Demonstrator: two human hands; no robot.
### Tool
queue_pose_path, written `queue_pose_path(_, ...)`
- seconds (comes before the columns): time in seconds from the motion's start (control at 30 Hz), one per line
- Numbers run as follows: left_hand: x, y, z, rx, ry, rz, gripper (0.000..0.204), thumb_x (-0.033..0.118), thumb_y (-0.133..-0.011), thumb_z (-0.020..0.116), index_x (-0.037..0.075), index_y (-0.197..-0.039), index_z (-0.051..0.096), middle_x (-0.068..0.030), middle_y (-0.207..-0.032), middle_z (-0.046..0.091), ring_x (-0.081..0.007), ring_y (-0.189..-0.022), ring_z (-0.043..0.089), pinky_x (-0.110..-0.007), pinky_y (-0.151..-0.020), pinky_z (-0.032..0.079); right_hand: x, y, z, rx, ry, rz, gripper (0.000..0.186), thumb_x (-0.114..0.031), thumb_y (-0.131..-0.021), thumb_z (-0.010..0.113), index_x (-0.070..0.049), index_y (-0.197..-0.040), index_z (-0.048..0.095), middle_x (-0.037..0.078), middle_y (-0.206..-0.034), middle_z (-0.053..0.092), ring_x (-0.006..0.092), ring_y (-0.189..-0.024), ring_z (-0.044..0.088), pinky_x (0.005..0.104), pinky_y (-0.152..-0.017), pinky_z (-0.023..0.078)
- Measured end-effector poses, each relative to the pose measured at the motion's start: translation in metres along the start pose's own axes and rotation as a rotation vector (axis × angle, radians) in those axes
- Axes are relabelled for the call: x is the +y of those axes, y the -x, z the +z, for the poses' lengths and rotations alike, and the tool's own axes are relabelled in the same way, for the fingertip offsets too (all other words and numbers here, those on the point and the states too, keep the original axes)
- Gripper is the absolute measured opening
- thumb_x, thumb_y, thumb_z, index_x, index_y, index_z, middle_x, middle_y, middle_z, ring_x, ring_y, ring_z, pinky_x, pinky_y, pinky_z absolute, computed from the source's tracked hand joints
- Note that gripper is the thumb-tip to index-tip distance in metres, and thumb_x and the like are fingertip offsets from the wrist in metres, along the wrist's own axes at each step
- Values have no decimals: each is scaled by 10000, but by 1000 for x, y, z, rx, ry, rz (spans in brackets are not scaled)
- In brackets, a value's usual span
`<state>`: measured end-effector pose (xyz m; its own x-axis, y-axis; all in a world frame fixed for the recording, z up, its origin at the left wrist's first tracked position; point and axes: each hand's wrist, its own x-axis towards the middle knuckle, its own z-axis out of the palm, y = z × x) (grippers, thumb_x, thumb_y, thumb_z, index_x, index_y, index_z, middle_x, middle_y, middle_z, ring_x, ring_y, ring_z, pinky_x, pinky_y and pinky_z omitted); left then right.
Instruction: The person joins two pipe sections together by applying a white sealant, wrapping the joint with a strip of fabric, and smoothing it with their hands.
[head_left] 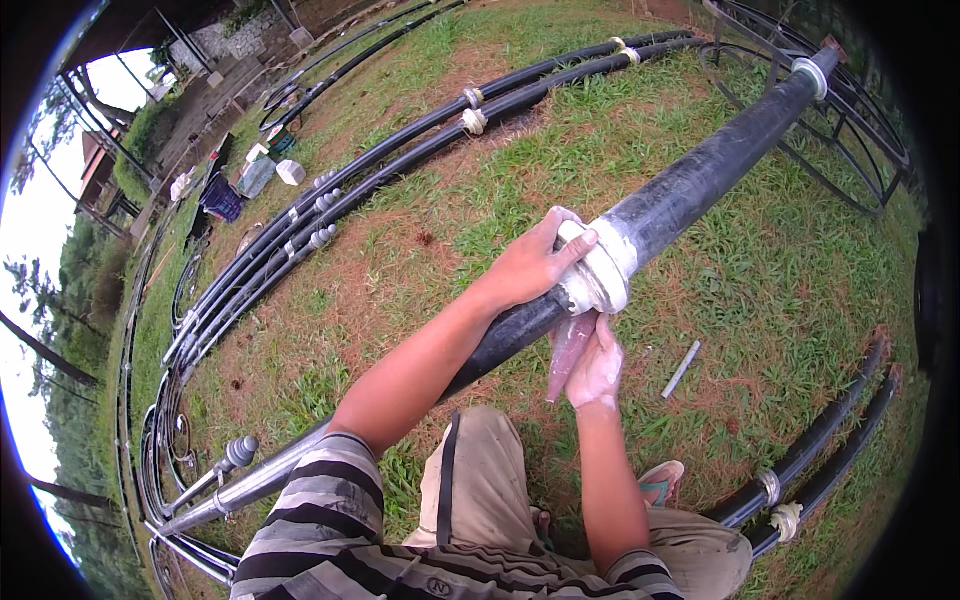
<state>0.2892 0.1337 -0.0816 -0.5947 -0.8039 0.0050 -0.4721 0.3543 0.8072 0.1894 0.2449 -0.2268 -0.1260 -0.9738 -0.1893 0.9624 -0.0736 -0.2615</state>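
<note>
A long black pipe runs diagonally across my view, with a thick white-coated collar near the middle. My left hand grips the top of this collar, thumb pressed on its face and fingers wrapped over it, smeared with white. Below the collar my right hand, white on palm and fingers, is closed on a pinkish, tapering flat piece that hangs under the pipe; what it is made of I cannot tell. The pipe's far end has another white ring.
Parallel black pipes with fittings lie across the grass, more pipes at lower right. A black metal frame supports the far end. A short pale rod lies near my right hand. A blue bucket and containers sit at left.
</note>
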Motion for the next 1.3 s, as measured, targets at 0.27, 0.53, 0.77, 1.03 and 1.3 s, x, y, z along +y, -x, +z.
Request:
queue_pose_path(0.27,-4,-3,7,37,-14,14,603,583,-1031,492,72,-1352,498,-181,-1225,643,-285,-1166,603,-399,-1037,430,11,20,26,-107,-50,22,334,-383,-1005,599,-103,-1186,590,28,-913,653,194,-827,621,339,-753,477)
queue_pose_path(0.53,-1,1,3,27,-2,-10,528,516,-1065,467,80,-1361,504,-132,-1255,596,-229,-1216,532,-369,-1076,386,12,6,13,-178,-130,97,265,-230,-930,595,-57,-1131,592,63,-875,624,207,-808,610,350,-759,482)
queue_pose_path(0.77,0,-1,3,31,-22,11,558,509,-1057,488,49,-1373,479,-175,-1229,624,-264,-1186,574,-388,-1044,413,19,-4,8,-245,-93,78,406,-124,-874,560,-42,-1272,555,99,-1000,666,233,-772,629,367,-741,523)
queue_pose_path(1.03,1,6,4,11,31,-9,488,467,-1093,414,82,-1380,497,-103,-1287,563,-209,-1234,488,-353,-1090,356,35,-5,15,-165,-86,19,298,-98,-865,510,0,-1138,576,103,-889,636,229,-615,606,354,-493,506)
queue_pose_path(1.3,4,-5,6,-25,-22,68,452,410,-1109,398,75,-1396,498,-92,-1284,549,-196,-1238,497,-342,-1088,358,49,-8,-3,36,181,-287,107,-44,-830,515,-10,-908,580,67,-756,595,155,-509,538,267,-423,425)
